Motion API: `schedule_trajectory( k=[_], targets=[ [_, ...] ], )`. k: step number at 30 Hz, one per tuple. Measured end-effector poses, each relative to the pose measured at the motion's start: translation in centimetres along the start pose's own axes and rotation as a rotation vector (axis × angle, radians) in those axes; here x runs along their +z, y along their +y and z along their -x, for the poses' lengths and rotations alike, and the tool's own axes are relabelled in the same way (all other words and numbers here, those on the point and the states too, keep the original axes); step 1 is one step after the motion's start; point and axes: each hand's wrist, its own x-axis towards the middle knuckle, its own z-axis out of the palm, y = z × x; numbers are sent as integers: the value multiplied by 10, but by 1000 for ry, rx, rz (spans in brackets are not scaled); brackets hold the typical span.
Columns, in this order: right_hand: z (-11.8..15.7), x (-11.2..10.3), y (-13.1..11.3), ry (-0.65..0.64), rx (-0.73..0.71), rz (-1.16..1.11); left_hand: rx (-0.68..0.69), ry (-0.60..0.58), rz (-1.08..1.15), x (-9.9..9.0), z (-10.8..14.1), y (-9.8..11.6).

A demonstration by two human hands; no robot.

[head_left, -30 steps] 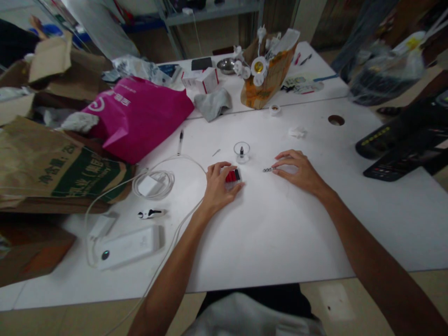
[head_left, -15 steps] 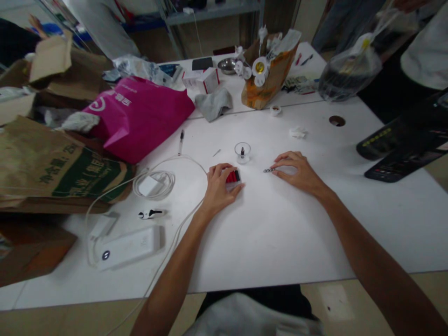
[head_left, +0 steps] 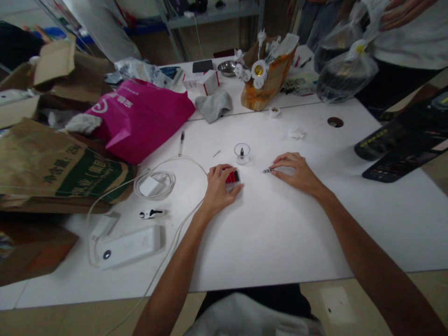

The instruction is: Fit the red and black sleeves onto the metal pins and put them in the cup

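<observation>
My left hand curls around a small clear case with red and black pieces in it, thumb at its near side and fingers over its far left corner. My right hand pinches a short rod with a dark and silver spiral pattern between thumb and forefinger, low over the white table. Just beyond both hands stands a small round clear cup with a dark pointed piece upright inside. A thin metal-looking sliver lies left of the cup.
At left lie a power bank, a coiled cable and a magenta bag. A paper bag stands at the back. On the right are a black bottle and a co-worker's hand with plastic bags.
At the top right the co-worker and the plastic bags have shifted, and the hand holding them shows more fully. My hands have stayed almost still.
</observation>
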Motion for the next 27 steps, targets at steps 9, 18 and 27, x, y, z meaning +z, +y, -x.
schedule_trajectory(
  k=[9, 18, 27],
  targets=[
    [0, -2, -3, -6, -5, 17, 11, -12, -16, -1, 0, 0],
    [0, -3, 4, 7, -14, -27, 19, -17, -6, -2, 0, 0],
    [-1, -1, 5, 19, -26, -23, 13, -9, 2, -1, 0, 0]
  ],
)
